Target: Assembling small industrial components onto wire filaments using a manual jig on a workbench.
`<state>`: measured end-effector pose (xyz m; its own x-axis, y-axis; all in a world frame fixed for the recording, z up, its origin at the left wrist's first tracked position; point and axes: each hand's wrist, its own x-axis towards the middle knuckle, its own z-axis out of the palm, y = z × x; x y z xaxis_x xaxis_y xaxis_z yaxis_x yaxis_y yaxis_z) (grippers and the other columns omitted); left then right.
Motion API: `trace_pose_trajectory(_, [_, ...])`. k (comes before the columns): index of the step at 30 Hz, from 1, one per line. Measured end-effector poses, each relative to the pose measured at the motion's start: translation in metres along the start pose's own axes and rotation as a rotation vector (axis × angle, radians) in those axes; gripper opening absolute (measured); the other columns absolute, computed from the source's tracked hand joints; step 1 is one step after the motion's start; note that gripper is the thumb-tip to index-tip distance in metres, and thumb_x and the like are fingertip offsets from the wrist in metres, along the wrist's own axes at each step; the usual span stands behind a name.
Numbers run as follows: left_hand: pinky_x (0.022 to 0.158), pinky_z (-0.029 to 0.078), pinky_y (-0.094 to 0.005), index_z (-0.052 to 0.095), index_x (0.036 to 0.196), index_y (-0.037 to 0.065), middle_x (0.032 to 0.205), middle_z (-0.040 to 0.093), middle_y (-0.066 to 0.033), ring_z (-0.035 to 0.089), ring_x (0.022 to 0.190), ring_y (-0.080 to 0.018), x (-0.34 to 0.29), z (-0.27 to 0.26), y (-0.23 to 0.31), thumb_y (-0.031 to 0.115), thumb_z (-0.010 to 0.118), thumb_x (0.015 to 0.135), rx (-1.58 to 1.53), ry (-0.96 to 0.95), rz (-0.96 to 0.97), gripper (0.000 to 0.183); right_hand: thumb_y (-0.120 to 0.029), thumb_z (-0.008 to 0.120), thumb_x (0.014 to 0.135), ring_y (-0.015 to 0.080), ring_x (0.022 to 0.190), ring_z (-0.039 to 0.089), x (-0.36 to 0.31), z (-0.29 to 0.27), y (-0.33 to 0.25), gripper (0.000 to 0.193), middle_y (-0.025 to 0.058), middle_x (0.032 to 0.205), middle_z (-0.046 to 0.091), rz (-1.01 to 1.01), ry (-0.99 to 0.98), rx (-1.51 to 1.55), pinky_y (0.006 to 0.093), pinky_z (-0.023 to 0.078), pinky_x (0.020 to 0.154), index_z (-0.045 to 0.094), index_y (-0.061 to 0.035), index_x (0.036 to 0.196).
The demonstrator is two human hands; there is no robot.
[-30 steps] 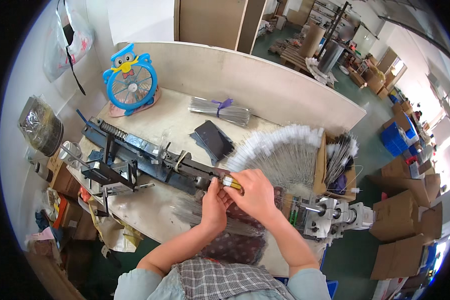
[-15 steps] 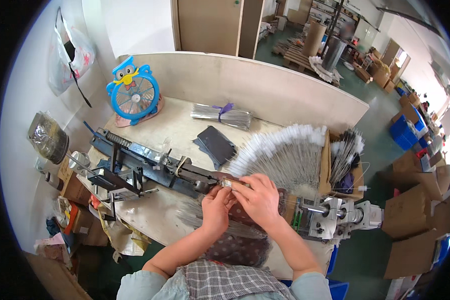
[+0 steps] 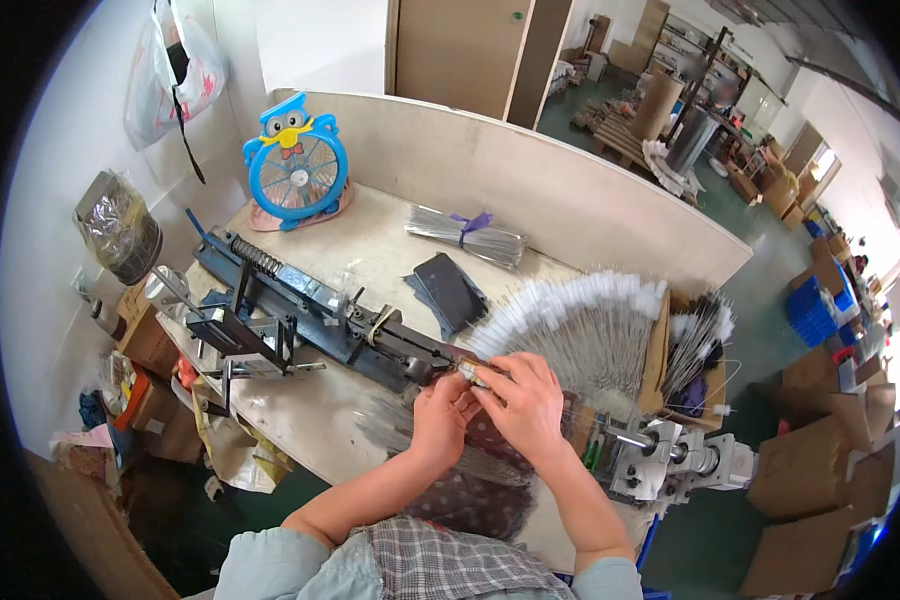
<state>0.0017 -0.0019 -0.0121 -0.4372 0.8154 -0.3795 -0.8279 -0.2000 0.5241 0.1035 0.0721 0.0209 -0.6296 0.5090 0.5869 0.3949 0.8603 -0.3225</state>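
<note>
Blue fan (image 3: 299,178): duck-faced, standing at the back left corner of the pale workbench (image 3: 300,412).
Metal jig (image 3: 315,298): long, dark and spring-fitted (the coil sits toward its far end); its long axis slants from near the left edge, rightward and toward the person, its right end just at the fingertips.
Left hand (image 3: 440,415): curled, thumb and fingertips bunched beside the jig's right end; the nearer hand to the jig. Whether it grips anything cannot be told.
Dark flat slab (image 3: 452,288): lying behind the jig's right end.
Wire bundle (image 3: 435,226): thin silver strands with a purple tie, near the back edge.
Small pale piece (image 3: 469,373): at the jig's right end, among the fingertips, ahead of the left hand and to the left of the right; too covered to show its long axis.
Right hand (image 3: 523,405): fingers bent over, pinching the small pale piece.
White-tipped wires (image 3: 580,325): spread like a fan beyond the right hand, most tips toward the back edge.
Cardboard box (image 3: 658,362): near the right edge, holding more wires.
Silver machine (image 3: 670,460): at the front right corner.
</note>
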Motion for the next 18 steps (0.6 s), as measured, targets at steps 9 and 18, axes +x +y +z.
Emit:
trace_pose_trajectory(9, [0.079, 0.049, -0.0304, 0.058, 0.097, 0.004, 0.096, 0.062, -0.0041, 0.061, 0.086, -0.0137, 0.004, -0.008, -0.003, 0.010, 0.055, 0.089, 0.044, -0.036, -0.001, 0.010, -0.016, 0.075, 0.065, 0.0208, 0.091, 0.058, -0.002, 0.006, 0.002, 0.027, -0.0008, 0.093, 0.063, -0.043, 0.095, -0.036, 0.0344, 0.047, 0.074, 0.069, -0.0126, 0.092])
trace_pose_trajectory(18, [0.072, 0.048, -0.0284, 0.055, 0.090, 0.005, 0.087, 0.061, -0.0030, 0.061, 0.079, -0.0129, 0.000, 0.001, -0.001, 0.008, 0.056, 0.088, 0.079, -0.026, 0.035, 0.004, -0.016, 0.076, 0.064, 0.0207, 0.091, 0.058, -0.001, 0.001, 0.003, 0.028, -0.0009, 0.092, 0.063, -0.039, 0.043, -0.023, 0.0344, 0.048, 0.074, 0.069, -0.0123, 0.091])
